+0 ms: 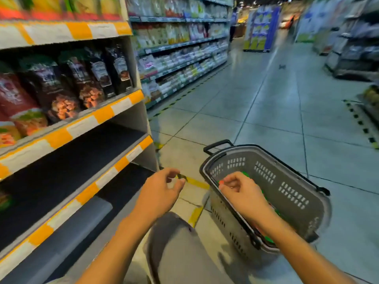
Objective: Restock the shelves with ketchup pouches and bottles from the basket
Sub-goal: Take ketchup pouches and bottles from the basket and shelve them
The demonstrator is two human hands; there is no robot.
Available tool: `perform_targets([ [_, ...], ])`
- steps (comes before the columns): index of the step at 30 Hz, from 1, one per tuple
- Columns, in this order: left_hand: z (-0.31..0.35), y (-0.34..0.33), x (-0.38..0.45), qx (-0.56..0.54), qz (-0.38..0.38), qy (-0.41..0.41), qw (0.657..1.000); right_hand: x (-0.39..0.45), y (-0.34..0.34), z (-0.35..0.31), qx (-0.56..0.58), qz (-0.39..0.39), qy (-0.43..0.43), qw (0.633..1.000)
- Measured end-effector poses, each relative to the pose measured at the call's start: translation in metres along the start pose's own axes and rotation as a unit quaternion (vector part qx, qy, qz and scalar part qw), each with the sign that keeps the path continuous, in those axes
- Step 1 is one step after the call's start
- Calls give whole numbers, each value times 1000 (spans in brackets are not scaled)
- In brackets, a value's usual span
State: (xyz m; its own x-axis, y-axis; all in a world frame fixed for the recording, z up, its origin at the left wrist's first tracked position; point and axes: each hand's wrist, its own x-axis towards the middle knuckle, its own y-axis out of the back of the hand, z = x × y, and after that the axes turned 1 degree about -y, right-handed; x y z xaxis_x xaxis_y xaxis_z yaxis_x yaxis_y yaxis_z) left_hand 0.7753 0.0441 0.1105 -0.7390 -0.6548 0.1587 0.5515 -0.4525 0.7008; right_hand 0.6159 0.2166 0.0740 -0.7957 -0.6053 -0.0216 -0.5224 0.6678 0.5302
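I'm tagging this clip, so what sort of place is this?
Most likely a supermarket aisle: stocked shelves with price strips, a grey shopping basket on the tiled floor, and packaged pouches nearby.

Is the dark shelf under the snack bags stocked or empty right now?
Empty, as far as it shows: the dark shelf has only bare surface in view, while the basket beside it holds green-capped items. Its far left end is out of frame.

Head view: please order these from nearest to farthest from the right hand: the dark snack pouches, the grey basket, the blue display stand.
1. grey basket: directly under the right hand.
2. dark snack pouches: left, on the shelf.
3. blue display stand: far down the aisle.
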Motion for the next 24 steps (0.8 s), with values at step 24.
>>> perform_targets([
  [24, 10, -376, 192, 209, -419, -86, 880, 87, 50, 270, -60, 54, -419, 904],
])
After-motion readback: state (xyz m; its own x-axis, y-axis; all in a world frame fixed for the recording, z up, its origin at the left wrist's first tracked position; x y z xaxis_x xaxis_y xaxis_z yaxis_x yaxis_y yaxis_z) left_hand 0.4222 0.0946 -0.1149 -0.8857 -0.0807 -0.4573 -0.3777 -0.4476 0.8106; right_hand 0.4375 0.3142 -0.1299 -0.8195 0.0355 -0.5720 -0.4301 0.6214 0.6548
